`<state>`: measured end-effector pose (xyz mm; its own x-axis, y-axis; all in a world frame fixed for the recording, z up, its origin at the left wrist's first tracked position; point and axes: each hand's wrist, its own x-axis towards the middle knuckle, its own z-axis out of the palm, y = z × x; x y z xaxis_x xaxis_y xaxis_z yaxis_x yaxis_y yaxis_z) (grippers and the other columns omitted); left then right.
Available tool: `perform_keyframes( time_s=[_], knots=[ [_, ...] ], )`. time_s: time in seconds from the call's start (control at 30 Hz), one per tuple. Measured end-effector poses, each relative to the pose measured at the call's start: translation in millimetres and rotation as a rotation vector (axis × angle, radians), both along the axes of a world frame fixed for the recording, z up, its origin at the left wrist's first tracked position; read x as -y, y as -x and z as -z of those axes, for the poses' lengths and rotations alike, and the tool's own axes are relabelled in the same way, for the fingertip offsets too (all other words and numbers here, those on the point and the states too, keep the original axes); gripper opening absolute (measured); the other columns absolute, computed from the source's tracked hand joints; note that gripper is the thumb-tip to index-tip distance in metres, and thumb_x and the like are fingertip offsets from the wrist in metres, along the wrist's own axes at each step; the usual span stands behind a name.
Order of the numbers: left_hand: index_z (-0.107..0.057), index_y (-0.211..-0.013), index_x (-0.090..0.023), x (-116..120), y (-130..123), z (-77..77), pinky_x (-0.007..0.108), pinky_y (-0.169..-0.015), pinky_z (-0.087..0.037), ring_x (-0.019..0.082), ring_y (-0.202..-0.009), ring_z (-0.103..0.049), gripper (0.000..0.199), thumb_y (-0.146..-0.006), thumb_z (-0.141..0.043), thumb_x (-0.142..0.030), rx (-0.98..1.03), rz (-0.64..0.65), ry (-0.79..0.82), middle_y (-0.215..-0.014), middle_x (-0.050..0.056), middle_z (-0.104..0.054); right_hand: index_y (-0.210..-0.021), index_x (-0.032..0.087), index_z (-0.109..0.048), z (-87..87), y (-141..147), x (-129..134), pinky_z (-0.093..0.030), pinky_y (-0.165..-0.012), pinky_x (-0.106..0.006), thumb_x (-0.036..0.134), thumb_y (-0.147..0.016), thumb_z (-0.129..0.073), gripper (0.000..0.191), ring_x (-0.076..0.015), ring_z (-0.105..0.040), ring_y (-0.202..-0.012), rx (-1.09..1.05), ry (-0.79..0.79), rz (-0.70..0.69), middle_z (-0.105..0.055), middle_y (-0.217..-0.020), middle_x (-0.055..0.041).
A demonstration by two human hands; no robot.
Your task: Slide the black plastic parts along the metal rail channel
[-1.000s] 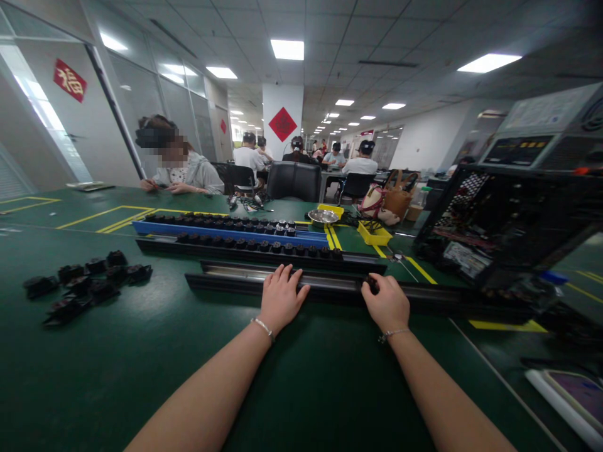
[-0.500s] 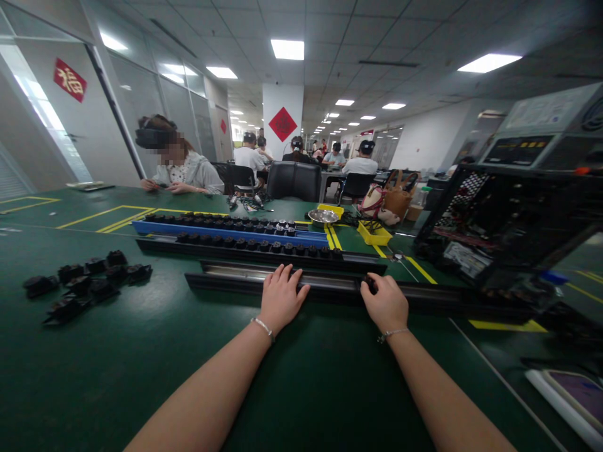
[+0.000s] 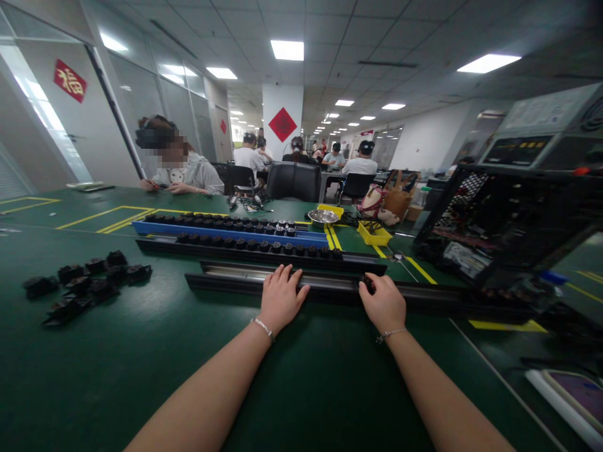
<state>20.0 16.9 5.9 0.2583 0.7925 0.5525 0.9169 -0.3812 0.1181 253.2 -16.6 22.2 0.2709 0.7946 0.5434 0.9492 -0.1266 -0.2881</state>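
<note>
The right hand (image 3: 384,302) pinches a black piece (image 3: 369,284) that might jam if tilted; the left (image 3: 281,298), fingers spread, steadies the rail beside it (image 3: 230,284).

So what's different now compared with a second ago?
The right hand has slid slightly left along the near rail, with the black part in its fingers. The left hand still rests on the rail; the loose parts haven't moved.

Plenty of open table (image 3: 325,376) from the near edge up to the long black rail (image 3: 226,284), and a gap leftward before the black parts (image 3: 101,287)! Beyond, the blue tray (image 3: 235,234) bars the way; rightward, the computer case (image 3: 532,194).
</note>
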Motion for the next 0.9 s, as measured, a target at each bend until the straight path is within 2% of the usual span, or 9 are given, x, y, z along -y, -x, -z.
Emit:
perform_keyframes(
  time_s=[0.9],
  knots=[
    [-0.053, -0.124, -0.026, -0.1, 0.3, -0.8, 0.042, -0.099, -0.033, 0.025, -0.127, -0.038, 0.047, -0.089, -0.033, -0.049, 0.006, 0.008, 0.004, -0.133, 0.006, -0.051, -0.107, 0.017, -0.064, 2.8, 6.1, -1.1, -0.043, -0.063, -0.027, 0.036, -0.083, -0.046, 0.036, -0.0170, -0.057, -0.078, -0.026, -0.053, -0.040, -0.061, -0.087, -0.0046]
  ],
)
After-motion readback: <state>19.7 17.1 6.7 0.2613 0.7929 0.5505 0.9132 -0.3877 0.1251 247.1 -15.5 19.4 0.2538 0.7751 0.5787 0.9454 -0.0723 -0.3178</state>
